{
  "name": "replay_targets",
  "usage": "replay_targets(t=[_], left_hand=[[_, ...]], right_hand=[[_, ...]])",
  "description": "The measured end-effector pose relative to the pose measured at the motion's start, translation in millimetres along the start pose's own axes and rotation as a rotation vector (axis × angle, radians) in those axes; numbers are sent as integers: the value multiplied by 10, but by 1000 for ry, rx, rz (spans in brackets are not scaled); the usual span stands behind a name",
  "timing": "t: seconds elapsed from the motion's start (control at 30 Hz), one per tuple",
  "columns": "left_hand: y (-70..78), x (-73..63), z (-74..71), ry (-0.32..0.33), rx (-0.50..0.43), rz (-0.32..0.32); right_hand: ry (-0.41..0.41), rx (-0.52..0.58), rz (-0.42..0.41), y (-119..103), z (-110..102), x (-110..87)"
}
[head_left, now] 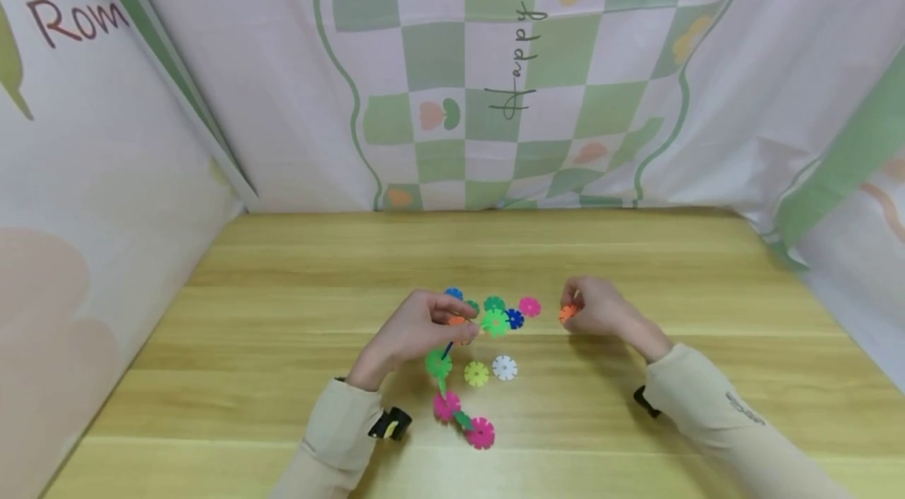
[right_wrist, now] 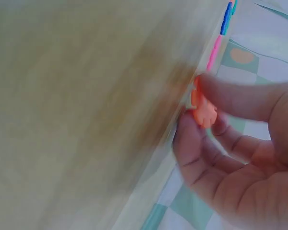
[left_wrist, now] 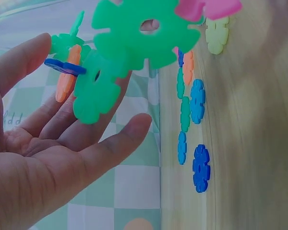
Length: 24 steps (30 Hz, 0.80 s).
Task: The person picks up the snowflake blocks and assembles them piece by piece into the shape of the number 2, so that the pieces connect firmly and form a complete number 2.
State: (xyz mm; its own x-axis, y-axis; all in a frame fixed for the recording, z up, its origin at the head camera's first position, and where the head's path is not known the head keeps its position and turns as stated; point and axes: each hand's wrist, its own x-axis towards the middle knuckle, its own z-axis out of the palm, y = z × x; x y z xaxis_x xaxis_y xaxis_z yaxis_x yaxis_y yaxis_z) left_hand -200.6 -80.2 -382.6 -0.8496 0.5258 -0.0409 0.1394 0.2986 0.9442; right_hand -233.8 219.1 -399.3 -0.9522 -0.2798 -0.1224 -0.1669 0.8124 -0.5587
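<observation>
My left hand (head_left: 420, 326) holds a linked chain of notched plastic discs (head_left: 438, 364). Green, pink, orange and blue discs make up this chain, which hangs toward the front of the table in the head view. Up close in the left wrist view, an orange disc (left_wrist: 63, 88) crosses a blue one (left_wrist: 65, 66) between the fingers, with a large green disc (left_wrist: 120, 28) nearer the camera. My right hand (head_left: 601, 306) pinches an orange notched disc (right_wrist: 205, 112) between thumb and fingertips, low over the table to the right. The fingers partly hide that disc.
Loose discs lie on the wooden table (head_left: 283, 279): a yellow one (head_left: 477, 373) and a white one (head_left: 504, 368) right of the chain, and a pink one (head_left: 529, 306) with several blue and green ones farther back. A checked curtain (head_left: 488, 90) hangs behind the table.
</observation>
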Motion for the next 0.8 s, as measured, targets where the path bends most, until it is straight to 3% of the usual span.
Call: replay_targets(t=[0.3, 0.6, 0.8], left_hand=[[-20, -6, -13, -3, -39, 11], [-20, -17, -45, 29, 0, -20], [-24, -7, -78, 29, 10, -12]], right_hand=[[136, 96, -148, -208, 2, -47], [208, 351, -234, -508, 108, -154], [271, 360, -314, -599, 181, -216]])
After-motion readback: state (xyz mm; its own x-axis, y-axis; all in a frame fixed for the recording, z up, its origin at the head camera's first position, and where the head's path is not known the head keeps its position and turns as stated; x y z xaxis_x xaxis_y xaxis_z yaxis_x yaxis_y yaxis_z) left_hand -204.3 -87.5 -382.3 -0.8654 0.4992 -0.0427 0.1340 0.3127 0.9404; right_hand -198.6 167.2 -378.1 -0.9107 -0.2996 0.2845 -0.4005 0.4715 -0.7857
